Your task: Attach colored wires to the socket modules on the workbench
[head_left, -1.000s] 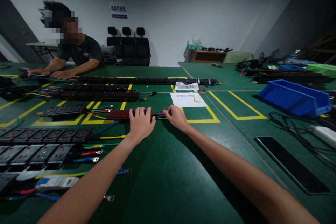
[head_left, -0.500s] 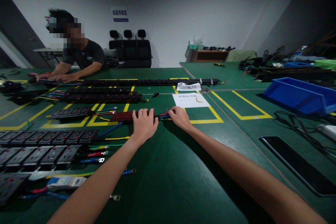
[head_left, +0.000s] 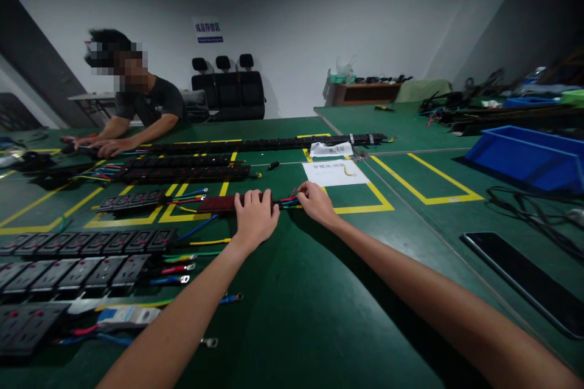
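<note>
A dark red socket strip [head_left: 216, 204] lies on the green table, with coloured wires coming out of both ends. My left hand [head_left: 255, 216] is over its right part, fingers curled across the far edge and thumb on the near side. Just to the right, my right hand [head_left: 316, 202] pinches the bundle of red, blue and green wires [head_left: 287, 202] that leaves the strip. The wire ends within those fingers are hidden. Left of the strip sits a black socket module [head_left: 132, 200], and wires with metal ring terminals [head_left: 203, 191] lie between the two.
Several rows of black sockets [head_left: 91, 276] with lugged wires fill the near left. Long black strips [head_left: 187, 173] lie farther back, by a white paper sheet [head_left: 335, 174]. On the right are a blue bin [head_left: 524, 161], cables and a phone [head_left: 524, 282]. A co-worker [head_left: 150, 100] handles parts across the table.
The view has shifted slightly, so the table things appear a little farther right. Both my hands keep their hold on the strip and wires. The co-worker's hands have moved slightly.
</note>
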A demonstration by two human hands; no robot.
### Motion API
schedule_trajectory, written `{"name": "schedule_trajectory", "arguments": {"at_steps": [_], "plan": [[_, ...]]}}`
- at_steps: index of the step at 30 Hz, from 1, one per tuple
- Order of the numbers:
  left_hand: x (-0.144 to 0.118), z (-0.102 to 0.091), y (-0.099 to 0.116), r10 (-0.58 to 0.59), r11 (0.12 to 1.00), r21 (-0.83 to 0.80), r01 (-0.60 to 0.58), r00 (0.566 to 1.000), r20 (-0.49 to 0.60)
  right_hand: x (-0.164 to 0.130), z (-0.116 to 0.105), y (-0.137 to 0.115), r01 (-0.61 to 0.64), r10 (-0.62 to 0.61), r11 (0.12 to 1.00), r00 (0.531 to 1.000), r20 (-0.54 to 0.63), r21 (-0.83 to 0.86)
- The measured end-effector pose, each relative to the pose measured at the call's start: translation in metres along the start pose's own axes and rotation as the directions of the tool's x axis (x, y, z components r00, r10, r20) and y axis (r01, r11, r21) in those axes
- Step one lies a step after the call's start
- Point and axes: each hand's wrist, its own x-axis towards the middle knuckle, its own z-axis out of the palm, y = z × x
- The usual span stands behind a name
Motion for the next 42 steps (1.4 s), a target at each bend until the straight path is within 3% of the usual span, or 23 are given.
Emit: {"name": "schedule_trajectory", "arguments": {"at_steps": [4,9,13,17,27,42], "plan": [[0.0,-0.002,0.0,-0.001,1.0,-0.005,0.001,1.0,0.012,0.002,0.002,0.003,0.036,-0.034,0.998,0.999,-0.032,0.052],[0.001,-0.005,0.0,0.001,1.0,-0.023,0.0,0.999,0.041,0.004,0.001,0.005,0.068,-0.047,0.988,0.987,-0.152,0.141],[0.0,-0.005,0.001,0.002,1.0,-0.022,-0.001,0.999,0.034,-0.003,-0.002,-0.001,0.194,-0.178,0.979,0.961,-0.21,0.058],[0.0,-0.004,0.002,0.006,1.0,-0.019,-0.005,1.0,0.025,-0.012,-0.004,-0.008,0.354,-0.368,0.927,0.92,-0.13,-0.122],[-0.001,0.002,0.0,0.011,1.0,-0.005,-0.011,1.0,-0.009,-0.018,-0.005,-0.015,0.427,-0.45,0.856,0.893,-0.014,-0.291],[0.0,0.001,0.0,0.006,1.0,-0.023,-0.006,1.0,0.015,-0.022,-0.012,-0.025,0.391,-0.381,0.833,0.918,0.106,-0.393]]}}
